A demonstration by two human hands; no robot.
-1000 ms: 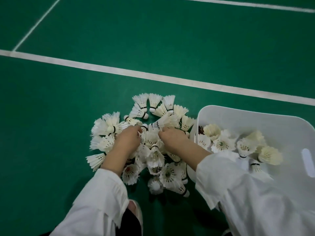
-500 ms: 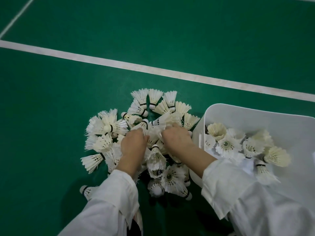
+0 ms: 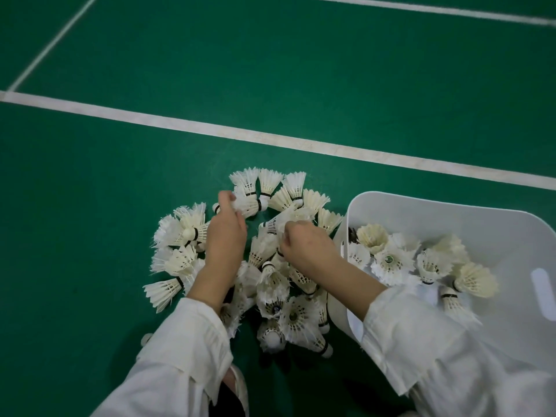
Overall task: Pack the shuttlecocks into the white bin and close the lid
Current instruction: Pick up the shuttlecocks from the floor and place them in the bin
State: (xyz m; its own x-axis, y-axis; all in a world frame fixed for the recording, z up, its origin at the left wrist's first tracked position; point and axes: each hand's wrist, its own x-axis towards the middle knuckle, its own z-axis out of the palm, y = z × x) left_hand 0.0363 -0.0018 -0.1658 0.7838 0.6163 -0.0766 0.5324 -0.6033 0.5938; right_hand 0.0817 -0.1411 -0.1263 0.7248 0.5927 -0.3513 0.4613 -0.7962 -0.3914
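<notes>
Reaching out from the middle of the heap since half a second ago, the left hand [image 3: 225,236] now pinches one shuttlecock [image 3: 249,204] at the heap's far edge, its fingertips closed on the frayed feather skirt. Nearest the camera, loose white woven sleeves [image 3: 186,341] cover both forearms. Beyond them the pile of shuttlecocks [image 3: 270,284] lies on the green floor [image 3: 90,221], a jumble of cream feather cones with rounded cork tips and dark bands. The right hand [image 3: 307,245] sits at the pile's middle, knuckles bent, fingers clenched into the feathers. Just beside the pile, on its right, stands the white bin [image 3: 421,218], smooth matte plastic with rounded corners, open on top, holding more shuttlecocks [image 3: 391,260]. Farther off, a broad white line [image 3: 270,138] crosses the floor.
</notes>
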